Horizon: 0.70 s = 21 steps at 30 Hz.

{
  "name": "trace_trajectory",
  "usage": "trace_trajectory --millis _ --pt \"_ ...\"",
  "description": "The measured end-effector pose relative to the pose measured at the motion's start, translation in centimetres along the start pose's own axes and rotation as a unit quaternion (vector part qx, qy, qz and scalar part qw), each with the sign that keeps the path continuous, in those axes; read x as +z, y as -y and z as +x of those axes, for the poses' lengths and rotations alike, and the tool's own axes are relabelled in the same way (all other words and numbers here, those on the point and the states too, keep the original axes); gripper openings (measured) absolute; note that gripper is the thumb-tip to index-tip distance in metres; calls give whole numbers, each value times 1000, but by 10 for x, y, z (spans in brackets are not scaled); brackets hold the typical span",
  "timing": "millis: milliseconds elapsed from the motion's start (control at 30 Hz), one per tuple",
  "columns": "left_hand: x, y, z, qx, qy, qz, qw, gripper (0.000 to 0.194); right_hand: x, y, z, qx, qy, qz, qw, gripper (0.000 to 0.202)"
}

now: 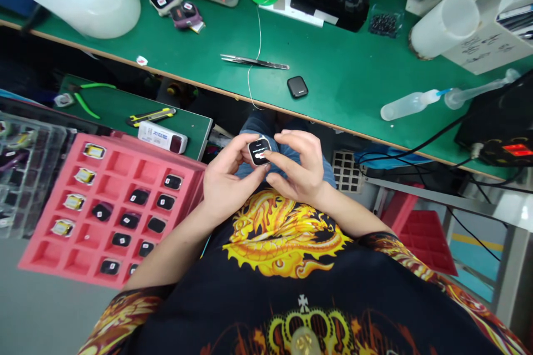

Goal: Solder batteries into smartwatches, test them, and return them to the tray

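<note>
A smartwatch [257, 148] without a strap, its screen lit, is held above my lap in front of the bench edge. My left hand [228, 177] grips the watch case by its sides between thumb and fingers. My right hand [300, 166] is beside it with the fingers apart, and its index fingertip touches the lower right of the screen. A small red and white mark shows on the screen near that fingertip. Beyond my hands, on the green bench, lie a black square watch part [297, 87] and metal tweezers [255, 62].
A pink compartment tray [112, 186] with several watch parts is on the left, near a box cutter [152, 116] and green-handled pliers [89, 100]. On the green bench [345, 75] stand a squeeze bottle [403, 106] and a white cylinder [444, 25]. A black device [499, 122] with cables sits right.
</note>
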<state>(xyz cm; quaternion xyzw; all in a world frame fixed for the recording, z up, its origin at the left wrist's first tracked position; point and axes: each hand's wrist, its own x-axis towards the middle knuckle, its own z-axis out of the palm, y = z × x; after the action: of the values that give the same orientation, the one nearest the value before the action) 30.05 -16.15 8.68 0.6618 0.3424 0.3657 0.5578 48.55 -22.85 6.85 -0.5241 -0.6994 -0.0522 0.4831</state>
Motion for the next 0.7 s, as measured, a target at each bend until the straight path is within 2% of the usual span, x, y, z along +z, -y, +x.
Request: trace_trajectory --millis 267,467,633,700 --pt "1 -2 1 4 2 -1 1000 50 -1 0 1 -7 -10 -2 1000 38" --pt "0 -1 1 8 4 -6 1000 49 -1 -2 -5 25 41 -40 998 45" --pt "1 0 0 11 2 -5 1000 50 -2 1 -1 -4 0 -18 1000 37" --pt "1 1 0 10 2 -7 1000 50 -2 2 0 -2 2 -25 1000 37"
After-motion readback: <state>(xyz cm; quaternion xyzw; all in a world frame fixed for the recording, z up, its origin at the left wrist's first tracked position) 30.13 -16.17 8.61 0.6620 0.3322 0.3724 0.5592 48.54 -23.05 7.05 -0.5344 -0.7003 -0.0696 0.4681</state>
